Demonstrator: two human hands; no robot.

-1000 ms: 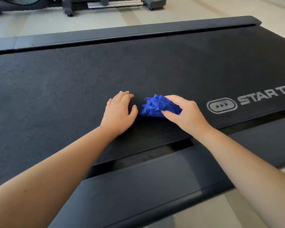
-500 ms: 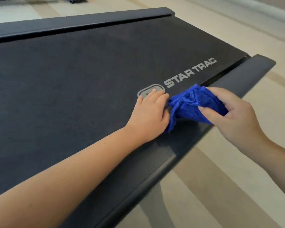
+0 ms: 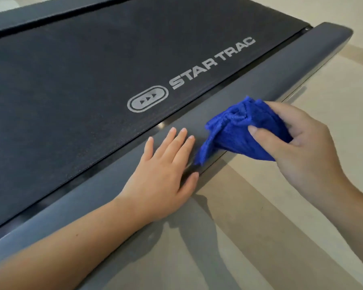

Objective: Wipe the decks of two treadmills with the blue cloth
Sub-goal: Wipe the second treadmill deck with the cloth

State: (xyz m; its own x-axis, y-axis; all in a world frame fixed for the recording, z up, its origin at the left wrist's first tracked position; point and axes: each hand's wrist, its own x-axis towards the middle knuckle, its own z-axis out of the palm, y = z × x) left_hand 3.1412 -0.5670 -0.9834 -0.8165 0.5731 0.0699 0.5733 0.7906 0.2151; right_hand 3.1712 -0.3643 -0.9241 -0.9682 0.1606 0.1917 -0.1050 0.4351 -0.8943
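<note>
A black treadmill belt (image 3: 92, 76) with a white STAR TRAC logo (image 3: 210, 63) fills the upper left. Its grey side rail (image 3: 260, 70) runs diagonally along the near edge. My left hand (image 3: 161, 176) rests flat on that rail, fingers straight and spread. My right hand (image 3: 302, 147) grips a bunched blue cloth (image 3: 239, 130) just to the right of the left hand. The cloth is over the rail's outer edge, its lower corner hanging down beside my left fingers.
Beige floor (image 3: 281, 237) with paler stripes lies beyond the rail on the right and at the bottom. The rail's rounded end cap (image 3: 331, 34) is at the upper right. The far side rail (image 3: 50, 15) shows along the top left.
Both hands have come off the belt toward me onto the near side rail. The cloth has moved with my right hand from the belt to the rail's outer edge. My view has shifted right.
</note>
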